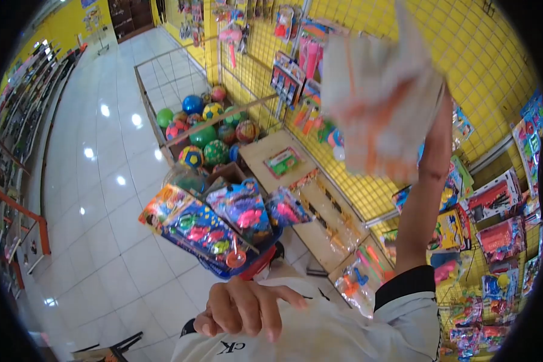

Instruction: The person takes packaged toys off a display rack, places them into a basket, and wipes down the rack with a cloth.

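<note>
At the upper right my right hand [429, 99], raised at the end of a stretched arm, grips a pale grey cloth [374, 90] with orange stripes. The cloth is blurred by motion and hides most of the fingers. It hangs in front of the yellow wall and the wire grid [476, 114]. Low in the view, my left hand [244, 306] hovers before the white shirt, fingers loosely bent, thumb apart, nothing in it. Closest beyond it is a blue basket [214, 265] heaped with packaged toys [196, 223].
Colourful balls [202, 133] fill a wire-framed bin [154, 114]. A wooden ledge [265, 151] with packaged toys runs along the grid. More toy packs [498, 241] hang at the right. Shelves [33, 120] line the left side of the tiled floor [102, 181].
</note>
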A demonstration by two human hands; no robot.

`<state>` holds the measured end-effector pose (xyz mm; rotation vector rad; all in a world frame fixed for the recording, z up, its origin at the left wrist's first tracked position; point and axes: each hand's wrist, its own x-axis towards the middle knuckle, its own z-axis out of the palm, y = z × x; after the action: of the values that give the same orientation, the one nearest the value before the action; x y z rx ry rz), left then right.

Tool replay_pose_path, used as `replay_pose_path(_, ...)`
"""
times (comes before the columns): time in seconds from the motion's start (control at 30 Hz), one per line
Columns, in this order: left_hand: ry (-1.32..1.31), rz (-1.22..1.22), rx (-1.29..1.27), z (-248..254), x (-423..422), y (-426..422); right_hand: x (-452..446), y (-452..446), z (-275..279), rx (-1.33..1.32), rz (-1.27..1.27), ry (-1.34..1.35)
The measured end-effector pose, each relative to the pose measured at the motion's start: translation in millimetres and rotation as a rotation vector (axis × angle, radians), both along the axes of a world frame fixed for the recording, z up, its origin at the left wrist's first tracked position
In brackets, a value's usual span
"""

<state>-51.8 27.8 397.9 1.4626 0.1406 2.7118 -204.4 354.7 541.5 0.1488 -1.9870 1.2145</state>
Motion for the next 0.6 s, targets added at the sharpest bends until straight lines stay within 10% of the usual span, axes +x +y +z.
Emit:
replay_pose_path(0.1,0.103,-0.334,0.231,1.9,9.2,2.8,66.6,3.4,-122.8,-0.361,0.298,-0.394)
replay_pose_path(0.2,-0.007,-0.532,0.280,8.8,28.2,6.6,122.1,4.3,-245.2,0.245,0.473,-0.577)
replay_pose_path(0.6,-0.192,-0.864,0.350,12.0,63.5,11.4,161.3,-116.0,-400.4,0.515,0.667,-1.107)
